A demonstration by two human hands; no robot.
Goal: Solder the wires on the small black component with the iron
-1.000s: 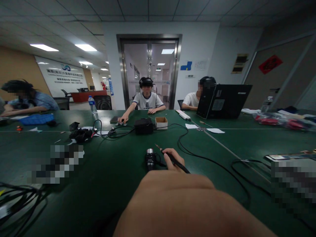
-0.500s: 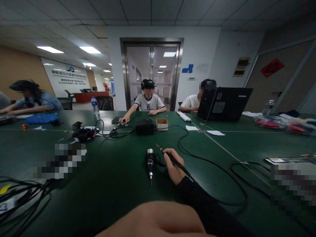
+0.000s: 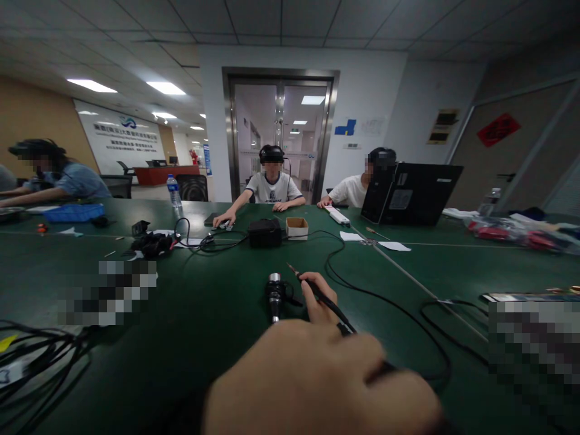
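My right hand (image 3: 319, 299) pinches a slim black soldering iron (image 3: 327, 302) like a pen. Its pointed coppery tip aims forward and left, above the green table (image 3: 217, 296). Just left of that hand lies a black electric screwdriver (image 3: 274, 296) with a silver end and a cable bundled beside it; its near tip is hidden behind my left hand. Close to the camera, my left hand (image 3: 308, 380) looms large and blurred, knuckles up and fingers curled. Whatever those fingers may hold is hidden. It covers part of my right forearm.
A black power box (image 3: 265, 232) stands beside a small open carton (image 3: 297, 228). A black cable (image 3: 385, 292) loops across the right side. Bundled wires (image 3: 49, 362) lie at left, a big black laptop (image 3: 414, 193) at back right. Two people sit opposite, another at far left.
My left hand has risen forward into view and now covers the screwdriver's tip. My right hand stays nearly still with the soldering iron. The person opposite has shifted a hand slightly left.
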